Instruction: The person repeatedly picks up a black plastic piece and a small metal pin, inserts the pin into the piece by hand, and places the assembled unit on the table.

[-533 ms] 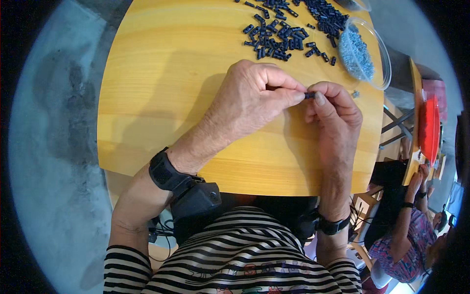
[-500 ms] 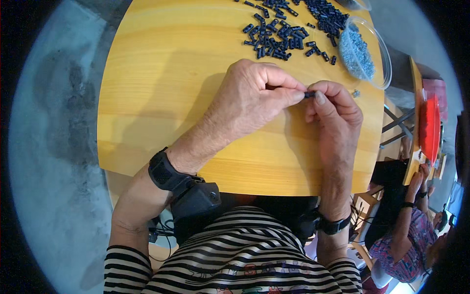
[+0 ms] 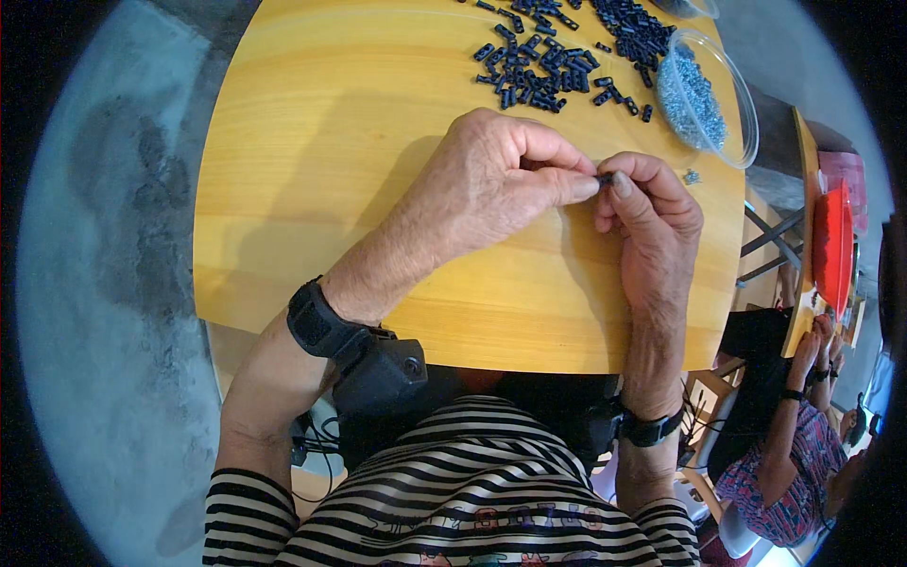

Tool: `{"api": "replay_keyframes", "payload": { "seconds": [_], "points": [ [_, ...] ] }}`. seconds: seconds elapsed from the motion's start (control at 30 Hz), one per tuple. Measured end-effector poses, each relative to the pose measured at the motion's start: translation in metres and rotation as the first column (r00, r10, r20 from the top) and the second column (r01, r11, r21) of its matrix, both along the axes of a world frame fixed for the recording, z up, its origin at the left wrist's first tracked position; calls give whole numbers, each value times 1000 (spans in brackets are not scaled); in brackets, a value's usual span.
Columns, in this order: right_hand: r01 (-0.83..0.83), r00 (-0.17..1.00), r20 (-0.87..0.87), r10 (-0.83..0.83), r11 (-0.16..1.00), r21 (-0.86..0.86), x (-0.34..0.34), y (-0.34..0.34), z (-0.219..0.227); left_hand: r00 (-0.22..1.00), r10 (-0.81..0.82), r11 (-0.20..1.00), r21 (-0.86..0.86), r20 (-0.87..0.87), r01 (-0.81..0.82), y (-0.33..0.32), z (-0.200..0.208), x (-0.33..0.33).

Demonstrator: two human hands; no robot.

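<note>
Between my two hands, just above the table, is a small black plastic piece (image 3: 605, 178), mostly covered by fingertips. My left hand (image 3: 505, 165) pinches one end of it between thumb and forefinger. At the other end, the thumb and forefinger of my right hand (image 3: 657, 203) close on it, the remaining fingers curled. Any screw in the piece is too small to make out. Beyond my hands lies a loose pile of similar black plastic pieces (image 3: 537, 74). A few small silvery screws (image 3: 692, 177) rest just right of my right hand.
A clear round tub (image 3: 746, 113) full of small silvery screws (image 3: 694, 99) stands at the table's right edge. Another heap of small black parts (image 3: 635, 36) lies behind it. The yellow wooden table (image 3: 283, 208) ends near my waist. At right, a person sits by another table with a red tray (image 3: 831, 250).
Both hands keep their pinch on the black piece, which is now more hidden by fingertips. The view has shifted slightly.
</note>
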State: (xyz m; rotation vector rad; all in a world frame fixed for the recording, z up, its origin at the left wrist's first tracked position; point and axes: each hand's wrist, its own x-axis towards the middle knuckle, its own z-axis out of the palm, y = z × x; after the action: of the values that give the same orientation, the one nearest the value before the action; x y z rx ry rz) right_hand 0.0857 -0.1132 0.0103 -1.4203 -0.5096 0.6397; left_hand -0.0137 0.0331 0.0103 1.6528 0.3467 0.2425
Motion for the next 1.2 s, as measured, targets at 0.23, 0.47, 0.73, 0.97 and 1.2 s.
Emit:
{"api": "replay_keyframes", "payload": {
  "seconds": [0.23, 0.47, 0.73, 0.97, 1.2],
  "points": [
    [-41, 999, 18, 42, 999, -27, 1, -2, -1, 999, -22, 997, -73, -25, 20, -1, 3, -2],
    [-62, 998, -6, 62, 998, 13, 3, -2, -2, 998, -36, 993, -114, -47, 30, 0, 3, -2],
    [-69, 995, 74, 69, 998, -3, 2, -1, 4, 999, -17, 999, -49, -50, 15, -2, 6, -1],
    [-76, 995, 59, 81, 994, -78, 3, -7, 12, 995, 1, 983, 182, 103, -19, -12, 0, 1],
    [-132, 989, 34, 141, 974, -185, 11, -7, 14, 927, -61, 870, 475, 369, -131, -8, -9, 10]
  ]
}}
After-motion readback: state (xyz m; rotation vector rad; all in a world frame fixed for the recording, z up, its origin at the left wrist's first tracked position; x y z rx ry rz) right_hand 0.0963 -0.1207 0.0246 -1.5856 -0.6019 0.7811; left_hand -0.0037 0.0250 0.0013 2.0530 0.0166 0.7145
